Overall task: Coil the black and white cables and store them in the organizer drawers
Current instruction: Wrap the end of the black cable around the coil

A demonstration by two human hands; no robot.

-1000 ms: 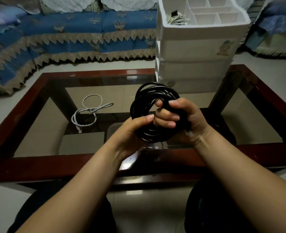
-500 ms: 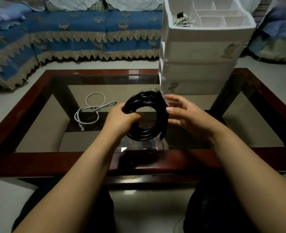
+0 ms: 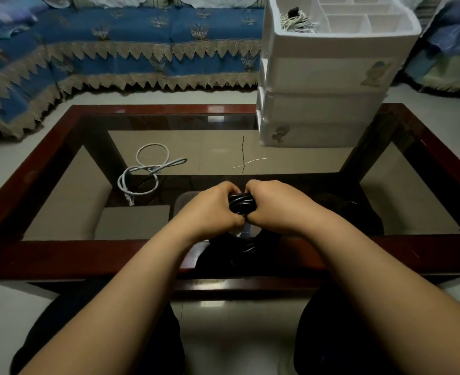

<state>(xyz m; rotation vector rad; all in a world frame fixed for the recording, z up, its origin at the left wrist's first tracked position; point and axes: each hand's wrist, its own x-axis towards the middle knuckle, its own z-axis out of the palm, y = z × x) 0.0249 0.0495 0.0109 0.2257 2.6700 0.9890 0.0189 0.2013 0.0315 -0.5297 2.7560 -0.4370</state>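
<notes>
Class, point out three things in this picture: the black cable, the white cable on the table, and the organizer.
black cable (image 3: 242,204), head view: on the bunched strands between the hands.
white cable (image 3: 153,154), head view: on its upper loop.
organizer (image 3: 320,74), head view: on a drawer front.

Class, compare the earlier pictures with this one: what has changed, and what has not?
Both hands came down toward the table. The right hand, open half a second ago, again grips the black cable beside the left hand. The white cable and drawers stayed put.

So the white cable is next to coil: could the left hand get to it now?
Probably not yet: the left hand grips the black cable coil, though the white cable lies unobstructed on the glass.
</notes>
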